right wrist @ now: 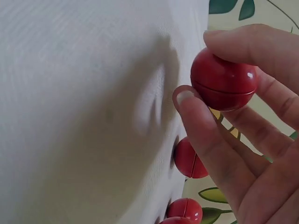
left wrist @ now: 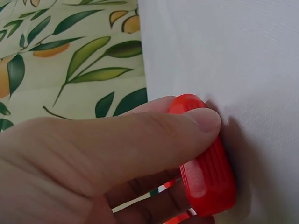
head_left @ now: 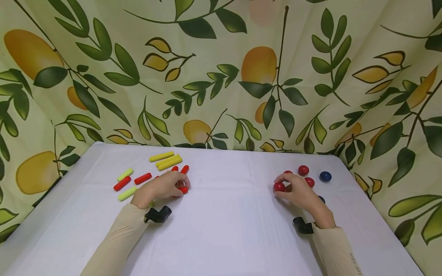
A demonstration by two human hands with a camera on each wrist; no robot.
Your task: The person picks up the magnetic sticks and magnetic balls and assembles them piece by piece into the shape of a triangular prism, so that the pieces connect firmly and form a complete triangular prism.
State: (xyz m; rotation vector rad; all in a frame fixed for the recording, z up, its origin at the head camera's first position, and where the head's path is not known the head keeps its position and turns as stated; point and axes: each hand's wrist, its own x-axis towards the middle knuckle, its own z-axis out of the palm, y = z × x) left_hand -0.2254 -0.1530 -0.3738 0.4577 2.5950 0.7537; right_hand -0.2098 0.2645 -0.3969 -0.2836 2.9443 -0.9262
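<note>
The left hand (head_left: 162,186) sits at the middle left of the picture, and its thumb and fingers pinch a red stick (left wrist: 205,158) lying on the white table (head_left: 224,230). More red sticks (head_left: 142,178) and yellow sticks (head_left: 167,160) lie around it. The right hand (head_left: 298,191) is at the middle right, and its fingertips hold a red ball (head_left: 279,187) just above the cloth. Other red balls (head_left: 303,170) and a blue ball (head_left: 325,176) sit close behind it.

I think the ball needs a soft, steady squeeze, because it is round and can slip away. The stick should lift best if it is held by its long sides, near its middle.

The left hand covers most of its stick from above, so only a red tip peeks out. A second blue ball is half hidden behind the right hand. I cannot tell how many sticks are under the left palm.
</note>
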